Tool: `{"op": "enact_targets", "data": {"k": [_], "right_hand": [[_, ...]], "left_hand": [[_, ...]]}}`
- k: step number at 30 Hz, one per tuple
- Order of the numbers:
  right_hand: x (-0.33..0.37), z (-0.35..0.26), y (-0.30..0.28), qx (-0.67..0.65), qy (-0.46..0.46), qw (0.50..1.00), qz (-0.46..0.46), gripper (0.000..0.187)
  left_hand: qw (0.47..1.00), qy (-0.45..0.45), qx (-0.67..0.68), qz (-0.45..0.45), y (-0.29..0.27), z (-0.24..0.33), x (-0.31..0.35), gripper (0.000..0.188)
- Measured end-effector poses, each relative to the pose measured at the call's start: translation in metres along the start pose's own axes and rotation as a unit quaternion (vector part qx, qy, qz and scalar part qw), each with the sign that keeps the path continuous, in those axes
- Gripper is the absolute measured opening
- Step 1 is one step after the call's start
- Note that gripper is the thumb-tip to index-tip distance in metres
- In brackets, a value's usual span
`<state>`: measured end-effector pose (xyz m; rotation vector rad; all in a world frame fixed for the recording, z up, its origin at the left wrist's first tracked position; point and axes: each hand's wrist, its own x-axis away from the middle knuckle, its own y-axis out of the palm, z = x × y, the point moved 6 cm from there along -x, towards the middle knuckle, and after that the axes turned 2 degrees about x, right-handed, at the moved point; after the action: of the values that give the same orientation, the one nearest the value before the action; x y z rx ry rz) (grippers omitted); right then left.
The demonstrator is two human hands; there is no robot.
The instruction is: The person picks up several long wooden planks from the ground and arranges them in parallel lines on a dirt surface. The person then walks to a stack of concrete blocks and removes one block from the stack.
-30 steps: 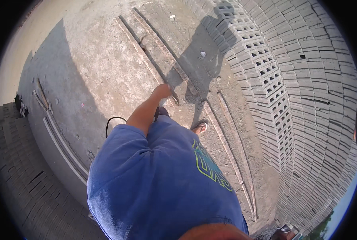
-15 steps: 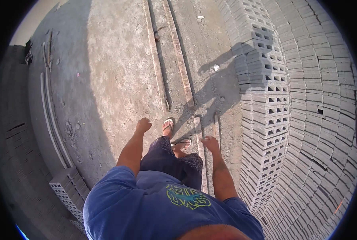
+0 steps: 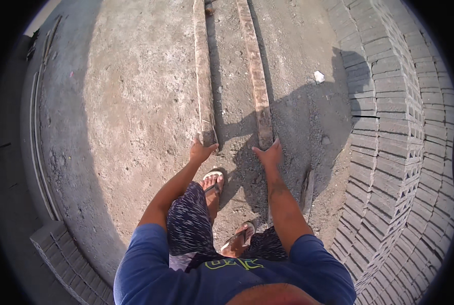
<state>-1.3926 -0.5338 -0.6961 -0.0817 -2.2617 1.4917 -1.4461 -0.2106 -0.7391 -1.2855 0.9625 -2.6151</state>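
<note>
Two long, narrow wooden beams lie side by side on the ground, running away from me. My left hand [image 3: 202, 150] is at the near end of the left beam [image 3: 203, 76], thumb and fingers spread to either side of it. At the right beam [image 3: 257, 76], my right hand [image 3: 269, 153] straddles the near end the same way, thumb on the left and fingers on the right. Both hands look open; whether they touch the wood I cannot tell. My arms reach straight forward.
Tall stacks of grey hollow concrete blocks [image 3: 369, 152] line the right side. A lower block stack [image 3: 69, 254] stands at the near left, with long thin planks [image 3: 36, 137] beyond it. Another wooden piece [image 3: 307, 190] lies right of my right forearm. A white scrap [image 3: 319, 77] lies farther off.
I have stepped forward and bent down. Both hands have moved from hanging by my body to the near ends of the two beams, and their fingers have spread.
</note>
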Motion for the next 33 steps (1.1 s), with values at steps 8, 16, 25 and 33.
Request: {"op": "enact_targets", "data": {"k": [8,16,25,33], "right_hand": [[0.002,-0.002,0.036,0.043,-0.029,0.997,0.053,0.077],[0.013,-0.003,0.045,-0.003,0.003,1.000,0.027,0.080],[0.022,0.049,0.012,-0.045,-0.076,0.992,0.093,0.091],[0.098,0.211,-0.006,-0.065,0.158,0.973,0.154,0.067]], "left_hand": [[0.995,0.033,-0.095,-0.007,0.019,-0.005,-0.013,0.127],[0.996,0.067,-0.051,0.012,0.021,-0.017,-0.019,0.092],[0.995,0.068,-0.042,-0.058,0.021,-0.035,-0.043,0.086],[0.942,0.221,-0.254,0.011,-0.013,0.052,-0.013,0.046]]}}
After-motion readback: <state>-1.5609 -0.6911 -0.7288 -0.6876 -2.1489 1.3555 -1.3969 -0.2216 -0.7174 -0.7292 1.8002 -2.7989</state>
